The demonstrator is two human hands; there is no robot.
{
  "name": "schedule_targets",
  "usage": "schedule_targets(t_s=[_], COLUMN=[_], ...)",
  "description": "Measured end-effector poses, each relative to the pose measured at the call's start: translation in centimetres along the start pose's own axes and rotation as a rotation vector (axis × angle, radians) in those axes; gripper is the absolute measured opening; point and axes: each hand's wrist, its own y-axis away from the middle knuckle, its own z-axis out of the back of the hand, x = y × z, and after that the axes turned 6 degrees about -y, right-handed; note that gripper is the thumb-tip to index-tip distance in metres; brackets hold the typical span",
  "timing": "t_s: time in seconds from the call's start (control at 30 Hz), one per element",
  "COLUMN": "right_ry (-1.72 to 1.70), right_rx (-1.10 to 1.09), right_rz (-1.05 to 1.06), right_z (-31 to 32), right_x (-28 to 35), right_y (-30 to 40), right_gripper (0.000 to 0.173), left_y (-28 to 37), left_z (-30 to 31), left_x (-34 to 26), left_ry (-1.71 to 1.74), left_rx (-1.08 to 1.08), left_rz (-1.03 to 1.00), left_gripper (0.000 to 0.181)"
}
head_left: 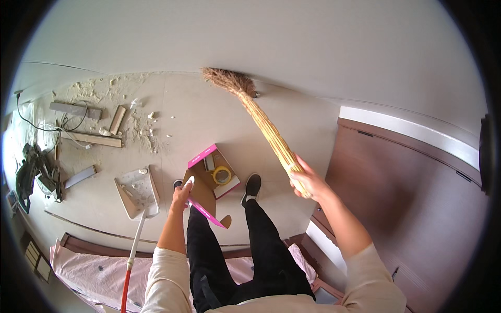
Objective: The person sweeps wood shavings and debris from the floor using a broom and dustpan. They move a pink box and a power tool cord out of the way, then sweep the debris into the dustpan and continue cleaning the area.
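My right hand [307,178] is wrapped around the handle end of a straw broom [270,131]. The broom slants away from me, and its brown bristles [231,80] meet the foot of the wall. My left hand [182,193] grips the side of an open pink cardboard box [203,187] in front of my legs. A roll of yellow tape [222,175] lies inside the box beside a small pale item [209,162] that I cannot identify. To the left of that hand, a long-handled dustpan [139,193] holds pale debris.
Crumbled debris [88,90], wood strips [94,139] and cables [70,127] are scattered on the floor at left. A dark power tool [31,180] sits at the far left. Behind me is a bed with pink bedding [98,270]; a brown cabinet [391,187] borders the right.
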Motion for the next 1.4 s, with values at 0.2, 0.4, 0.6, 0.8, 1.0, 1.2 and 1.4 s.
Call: schedule_targets(t_s=[0.2, 0.4, 0.6, 0.8, 1.0, 1.2, 1.4], right_ry=[-0.212, 0.031, -0.026, 0.374, 1.019, 0.294, -0.135], right_rx=[0.197, -0.057, -0.390, -0.467, -0.495, -0.502, -0.231], right_rz=[-0.204, -0.117, 0.062, -0.083, -0.121, -0.069, -0.194], right_z=[-0.3, 4.6, 7.5, 5.2, 9.5, 8.4, -2.6], right_x=[-4.8, -6.2, -6.6, -6.0, -6.5, -7.2, -12.4], right_y=[-1.3, 9.6, 5.5, -4.5, 1.5, 1.2, 0.7], right_gripper=[0.072, 0.069, 0.070, 0.070, 0.068, 0.068, 0.078], left_y=[0.0, -0.9, 0.0, -2.3, -1.8, -2.6, -2.8], left_z=[-0.1, 0.4, -0.3, -1.1, -0.7, 0.1, -0.4], left_x=[-0.2, 0.5, -0.4, 0.4, 0.4, 1.0, 2.7], left_ry=[-0.029, -0.066, -0.098, -0.144, -0.188, -0.232, -0.018], left_rx=[0.017, -0.056, -0.147, -0.190, -0.120, -0.028, -0.048], left_rz=[0.001, 0.062, 0.048, -0.040, -0.001, 0.031, -0.048], left_gripper=[0.078, 0.076, 0.073, 0.069, 0.069, 0.061, 0.047])
